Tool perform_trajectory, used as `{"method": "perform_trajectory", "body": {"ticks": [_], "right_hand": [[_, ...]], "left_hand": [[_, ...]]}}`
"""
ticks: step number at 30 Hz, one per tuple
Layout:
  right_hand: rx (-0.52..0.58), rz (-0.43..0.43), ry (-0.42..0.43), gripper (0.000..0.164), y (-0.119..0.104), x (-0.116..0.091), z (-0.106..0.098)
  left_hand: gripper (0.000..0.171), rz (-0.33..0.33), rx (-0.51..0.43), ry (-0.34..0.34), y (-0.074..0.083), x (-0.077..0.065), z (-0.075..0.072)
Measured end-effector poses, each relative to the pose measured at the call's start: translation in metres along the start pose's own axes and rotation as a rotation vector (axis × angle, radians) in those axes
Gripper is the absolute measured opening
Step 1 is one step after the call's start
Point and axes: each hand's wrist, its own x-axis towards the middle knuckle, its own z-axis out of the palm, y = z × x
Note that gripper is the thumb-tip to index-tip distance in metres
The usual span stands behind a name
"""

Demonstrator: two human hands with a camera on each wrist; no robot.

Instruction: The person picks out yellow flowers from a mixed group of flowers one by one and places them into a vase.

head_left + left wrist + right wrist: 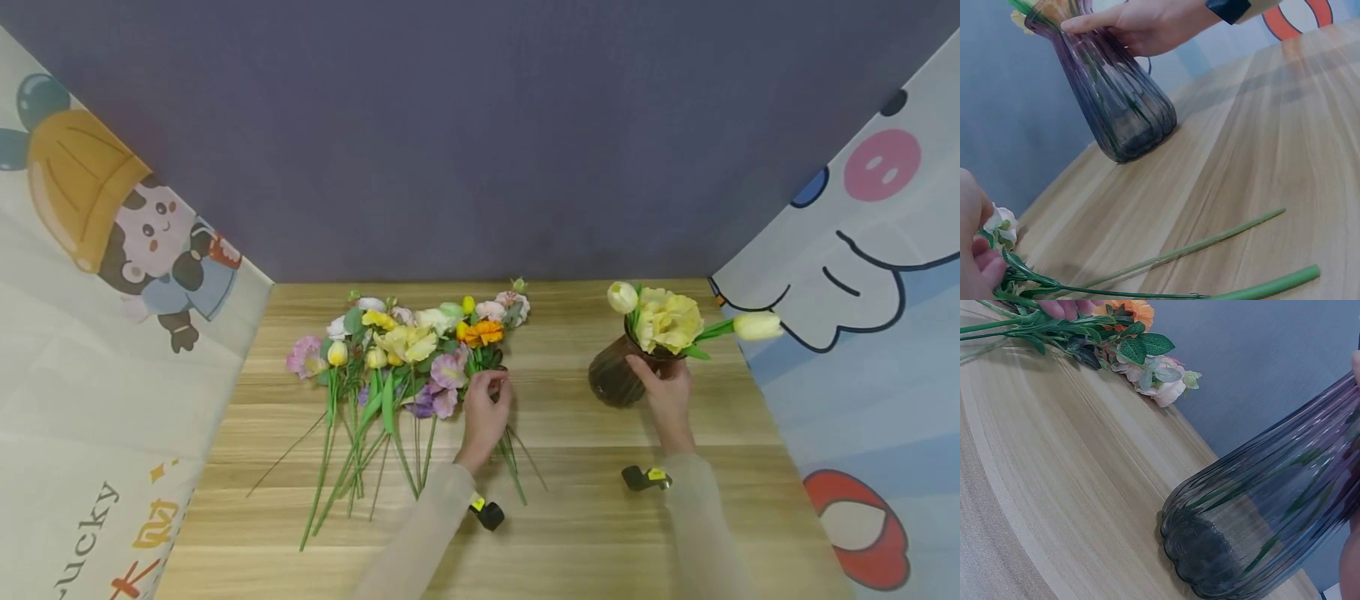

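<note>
My right hand (667, 396) grips a ribbed, tinted glass vase (615, 377) near its neck, thumb in front. The vase leans, its base on the table, and stems show through the glass in the right wrist view. From its mouth rise a big yellow flower (670, 321) and two pale tulips (756, 326). My left hand (487, 417) is at the right end of a row of loose flowers, its curled fingers pinching a leafy green flower stem (1041, 284). Near its fingertips lies an orange flower (482, 333); which bloom that stem carries is partly hidden.
Loose purple, yellow, white and pink flowers (405, 343) lie on the wooden table (555, 517), their stems toward me. A dark wall (487, 150) stands behind, with printed panels on both sides. A black wrist device (489, 515) is by each forearm.
</note>
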Motion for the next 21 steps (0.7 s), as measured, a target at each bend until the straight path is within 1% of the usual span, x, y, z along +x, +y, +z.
{"method": "perform_trajectory", "body": {"ticks": [3, 7, 11, 15, 18, 21], "right_hand": [[0.005, -0.001, -0.004, 0.065, -0.001, 0.000, 0.001], [0.009, -0.004, -0.002, 0.064, -0.002, -0.001, 0.001], [0.018, -0.007, -0.006, 0.064, -0.003, -0.001, 0.001], [0.023, -0.015, -0.011, 0.065, -0.002, -0.001, 0.001], [0.020, -0.015, -0.013, 0.065, -0.001, 0.000, 0.000], [0.016, -0.009, -0.010, 0.063, 0.000, 0.000, 0.000]], "left_hand": [[0.023, -0.060, -0.018, 0.014, 0.002, 0.001, -0.001], [0.028, -0.119, -0.049, 0.014, 0.005, 0.000, -0.002], [0.029, -0.164, -0.044, 0.015, 0.007, -0.001, -0.003], [0.030, -0.203, -0.073, 0.016, 0.010, -0.003, -0.005], [0.035, -0.240, -0.108, 0.015, 0.013, -0.004, -0.006], [0.042, -0.291, -0.120, 0.005, 0.016, -0.003, -0.007]]}}
